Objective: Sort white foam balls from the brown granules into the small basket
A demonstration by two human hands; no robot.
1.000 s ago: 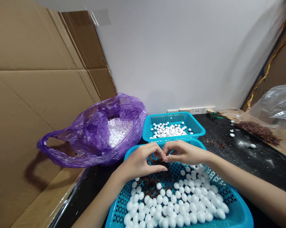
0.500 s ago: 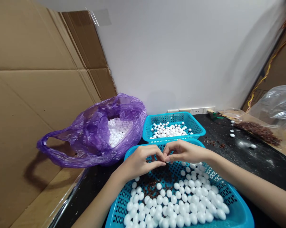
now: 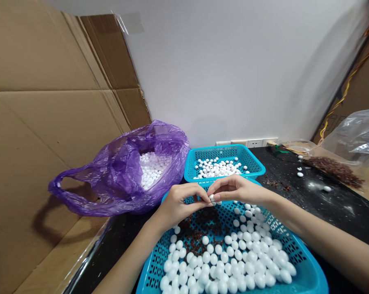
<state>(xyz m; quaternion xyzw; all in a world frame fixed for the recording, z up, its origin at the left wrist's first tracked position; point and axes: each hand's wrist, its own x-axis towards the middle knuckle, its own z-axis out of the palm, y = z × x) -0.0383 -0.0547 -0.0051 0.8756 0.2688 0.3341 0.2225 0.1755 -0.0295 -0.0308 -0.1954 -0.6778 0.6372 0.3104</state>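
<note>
Above the near blue basket, my left hand and my right hand meet at the fingertips. Between them sits a small white ball, pinched by the right thumb and forefinger. The left thumb and forefinger are pressed together against the ball's left side; whether they also hold something small, such as a brown flake, cannot be made out. Many white balls fill the front and right of the basket below. Dark brown flakes lie in its left middle part, under my left hand.
Behind stands a second blue basket with more white balls. A purple plastic bag of white balls leans at left, by a cardboard sheet. On the black table's right lie stray balls and a clear bag of brown flakes.
Both hands have risen slightly. The white ball between the fingertips now shows plainly, where before the fingers hid most of it. The baskets and bag have stayed put.
</note>
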